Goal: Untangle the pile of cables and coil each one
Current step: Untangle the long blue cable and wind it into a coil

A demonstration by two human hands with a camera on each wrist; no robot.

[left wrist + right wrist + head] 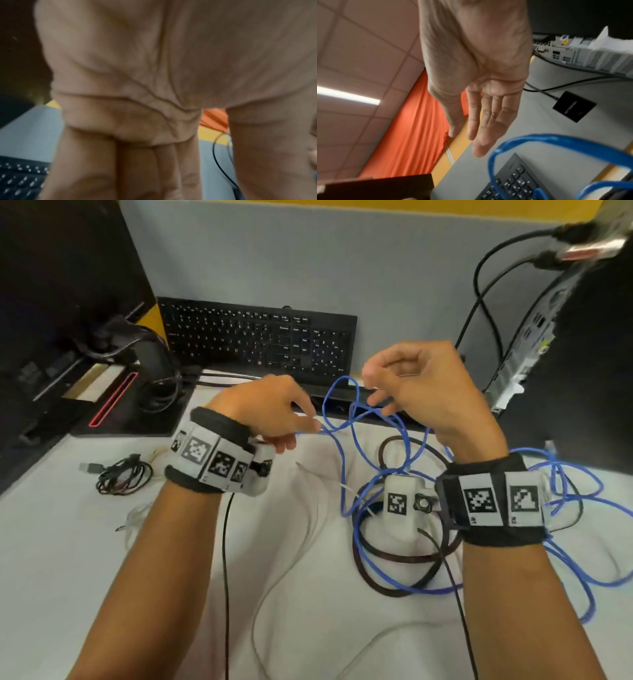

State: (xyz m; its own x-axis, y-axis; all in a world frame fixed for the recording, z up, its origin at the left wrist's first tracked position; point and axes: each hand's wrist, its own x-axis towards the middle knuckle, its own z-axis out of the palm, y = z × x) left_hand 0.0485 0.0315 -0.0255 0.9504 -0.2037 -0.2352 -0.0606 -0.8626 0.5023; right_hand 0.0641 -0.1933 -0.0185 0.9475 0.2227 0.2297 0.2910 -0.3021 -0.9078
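Observation:
A long blue cable (342, 474) loops loosely over the white desk (61, 542) and rises between my hands. My left hand (313, 428) pinches one strand of it between thumb and fingertip, a little above the desk. My right hand (376, 395) hovers higher, fingers loosely bent, beside a raised blue loop. In the right wrist view the fingers (481, 135) are straight and hold nothing, with the blue loop (539, 136) just below them. A thick dark cable (394, 590) lies in rough rings under the blue one. The left wrist view shows only my blurred palm (154, 94).
A small black cable bundle (123, 475) with a USB plug lies at the left. A thin white cable (270, 583) trails toward me. A black keyboard (257, 337) leans at the back, a computer tower (534, 337) stands at the right, and a monitor stand (150, 364) at the left.

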